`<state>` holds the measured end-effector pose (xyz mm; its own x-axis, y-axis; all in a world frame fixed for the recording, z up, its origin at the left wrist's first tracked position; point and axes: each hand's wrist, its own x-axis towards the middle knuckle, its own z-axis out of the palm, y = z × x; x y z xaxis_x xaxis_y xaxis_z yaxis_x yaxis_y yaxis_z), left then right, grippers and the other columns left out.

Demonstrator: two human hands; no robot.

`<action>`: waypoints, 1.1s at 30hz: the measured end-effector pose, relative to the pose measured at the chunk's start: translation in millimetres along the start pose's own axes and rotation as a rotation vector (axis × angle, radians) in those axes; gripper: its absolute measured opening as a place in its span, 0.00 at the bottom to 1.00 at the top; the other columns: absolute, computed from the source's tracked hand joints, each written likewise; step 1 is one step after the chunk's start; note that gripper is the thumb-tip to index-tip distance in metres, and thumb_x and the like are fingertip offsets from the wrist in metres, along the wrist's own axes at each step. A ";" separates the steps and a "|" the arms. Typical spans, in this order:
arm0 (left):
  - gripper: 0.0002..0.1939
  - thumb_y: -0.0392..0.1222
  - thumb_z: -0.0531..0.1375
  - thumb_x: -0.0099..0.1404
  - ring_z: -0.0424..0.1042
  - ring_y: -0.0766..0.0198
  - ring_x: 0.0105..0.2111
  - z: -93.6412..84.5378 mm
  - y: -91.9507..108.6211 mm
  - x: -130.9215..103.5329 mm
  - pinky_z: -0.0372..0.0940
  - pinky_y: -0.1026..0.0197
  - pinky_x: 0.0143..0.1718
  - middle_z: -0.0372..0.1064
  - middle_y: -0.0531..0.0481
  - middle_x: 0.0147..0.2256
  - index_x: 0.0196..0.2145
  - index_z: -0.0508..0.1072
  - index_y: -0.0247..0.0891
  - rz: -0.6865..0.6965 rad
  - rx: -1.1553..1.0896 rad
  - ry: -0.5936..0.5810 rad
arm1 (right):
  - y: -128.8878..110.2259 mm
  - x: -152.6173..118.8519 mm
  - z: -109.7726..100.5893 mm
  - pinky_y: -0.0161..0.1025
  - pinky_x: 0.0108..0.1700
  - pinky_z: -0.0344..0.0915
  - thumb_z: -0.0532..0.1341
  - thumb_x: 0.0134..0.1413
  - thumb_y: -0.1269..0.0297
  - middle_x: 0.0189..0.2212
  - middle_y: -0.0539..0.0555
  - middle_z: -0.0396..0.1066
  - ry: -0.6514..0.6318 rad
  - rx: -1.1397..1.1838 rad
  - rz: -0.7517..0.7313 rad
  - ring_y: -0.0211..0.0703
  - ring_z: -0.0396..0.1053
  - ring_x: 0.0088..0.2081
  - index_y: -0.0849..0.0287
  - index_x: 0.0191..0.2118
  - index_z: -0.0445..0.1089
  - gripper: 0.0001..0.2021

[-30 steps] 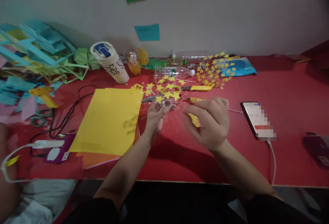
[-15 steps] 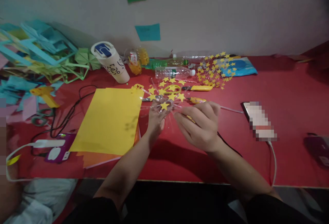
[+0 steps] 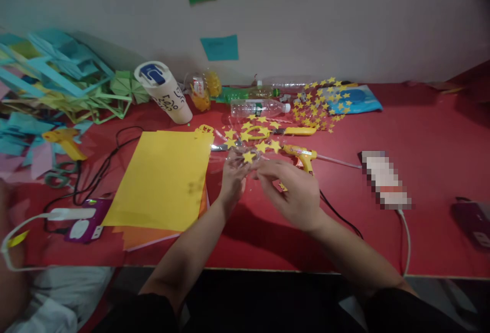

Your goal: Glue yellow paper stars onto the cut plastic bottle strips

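My left hand [image 3: 233, 179] is closed around the base of a clear plastic piece. Cut strips fan out from this star-tipped plastic piece [image 3: 262, 146], with yellow paper stars on their ends. My right hand [image 3: 293, 190] is at its near right side, thumb and forefinger pinched on what looks like one of its clear strips; the fingertips are partly blurred. Just beyond the right hand lies a yellow hot glue gun [image 3: 302, 155] with a clear glue stick [image 3: 339, 161] poking out of its back. A yellow utility knife [image 3: 298, 131] rests behind the stars.
Yellow paper sheets [image 3: 158, 180] lie on the left of the red table [image 3: 432, 159]. Behind stand a white tumbler [image 3: 168, 96], a lying plastic bottle [image 3: 256, 108] and another star cluster [image 3: 321, 104]. A phone [image 3: 385, 180] charges at right. Another person's arm [image 3: 11, 266] shows at far left.
My right hand has moved slightly left and down towards the plastic piece, uncovering the glue gun. The star-tipped piece has shifted a little to the right.
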<state>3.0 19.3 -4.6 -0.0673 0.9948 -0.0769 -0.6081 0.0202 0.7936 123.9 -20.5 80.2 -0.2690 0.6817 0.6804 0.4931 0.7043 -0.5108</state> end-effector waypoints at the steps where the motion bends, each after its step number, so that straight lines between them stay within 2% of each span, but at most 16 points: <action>1: 0.21 0.43 0.74 0.43 0.72 0.65 0.34 0.9 2.1 -1.0 0.67 0.60 0.43 0.70 0.53 0.32 0.33 0.72 0.39 -0.001 0.001 -0.006 | -0.5 -0.4 0.3 0.30 0.36 0.72 0.56 0.59 0.74 0.34 0.49 0.77 0.001 0.023 0.047 0.34 0.76 0.35 0.56 0.39 0.68 0.07; 4: 0.21 0.44 0.74 0.41 0.72 0.67 0.34 2.6 5.6 -2.8 0.66 0.63 0.41 0.70 0.55 0.32 0.32 0.72 0.42 -0.002 0.009 -0.021 | -0.5 -2.0 0.7 0.30 0.36 0.73 0.56 0.60 0.74 0.33 0.48 0.77 0.024 0.035 0.123 0.34 0.77 0.34 0.56 0.41 0.68 0.07; 10: 0.20 0.46 0.74 0.43 0.70 0.68 0.32 2.6 3.9 -2.8 0.66 0.65 0.36 0.69 0.54 0.31 0.32 0.72 0.42 0.023 0.018 -0.026 | 2.0 -2.9 -0.4 0.30 0.36 0.73 0.56 0.60 0.74 0.34 0.51 0.79 0.057 -0.129 -0.038 0.35 0.77 0.35 0.58 0.42 0.69 0.07; 14: 0.21 0.44 0.74 0.41 0.69 0.70 0.30 4.7 6.2 -2.5 0.65 0.66 0.35 0.69 0.56 0.31 0.32 0.72 0.41 0.003 0.021 -0.031 | 0.8 -1.9 -0.8 0.29 0.33 0.72 0.57 0.60 0.72 0.32 0.51 0.79 0.066 -0.167 -0.040 0.34 0.76 0.31 0.59 0.40 0.70 0.05; 20: 0.21 0.43 0.74 0.40 0.68 0.72 0.28 7.6 8.8 -1.5 0.65 0.67 0.34 0.68 0.57 0.29 0.29 0.69 0.39 0.000 0.028 -0.017 | 0.4 -0.7 -1.5 0.27 0.36 0.71 0.58 0.60 0.73 0.32 0.52 0.79 0.071 -0.159 -0.057 0.33 0.76 0.33 0.61 0.38 0.70 0.04; 27: 0.20 0.43 0.74 0.43 0.70 0.71 0.27 7.6 8.3 -2.5 0.66 0.66 0.33 0.69 0.57 0.29 0.30 0.69 0.39 -0.011 0.029 -0.031 | 4.2 -3.1 0.0 0.31 0.33 0.72 0.54 0.61 0.74 0.29 0.54 0.78 0.045 -0.168 -0.119 0.36 0.76 0.30 0.62 0.38 0.69 0.07; 33: 0.23 0.46 0.75 0.39 0.71 0.70 0.29 4.4 6.7 1.0 0.68 0.64 0.37 0.69 0.57 0.29 0.30 0.70 0.41 0.019 -0.003 -0.008 | 2.2 -3.9 2.6 0.28 0.39 0.73 0.57 0.60 0.73 0.34 0.53 0.79 0.055 -0.121 -0.032 0.34 0.77 0.36 0.62 0.41 0.68 0.05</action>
<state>2.3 20.8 3.3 -0.0722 0.9958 -0.0567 -0.6091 0.0010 0.7931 123.9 -21.1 75.0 -0.2424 0.6450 0.7247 0.5817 0.6945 -0.4235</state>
